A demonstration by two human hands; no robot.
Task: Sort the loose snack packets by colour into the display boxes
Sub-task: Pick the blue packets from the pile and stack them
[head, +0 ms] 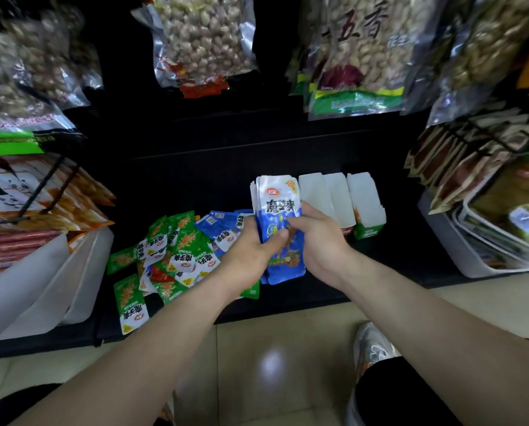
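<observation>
Low on a black shop shelf (pixel 389 262), I hold a stack of blue packets (pixel 283 210) upright between both hands, which are close together. My left hand (pixel 250 250) grips its left edge with the thumb laid across the front, and my right hand (pixel 321 241) pinches its right edge the same way. Left of my left hand lies the loose pile (pixel 177 244) on the shelf, mostly green packets with a few blue ones (pixel 217 226) near my knuckles and one red packet (pixel 161 275) lower down. Just beyond my right hand stand the display boxes (pixel 340 198), their white flaps up, the farther one showing a green base (pixel 368 233). Further out, white tubs (pixel 72 272) sit far left of my left hand and another tub (pixel 459 253) well right of my right hand. Bags of nuts (pixel 201 35) hang above both hands, and under my right forearm my shoe (pixel 372 345) rests on the tiled floor (pixel 272 333).
</observation>
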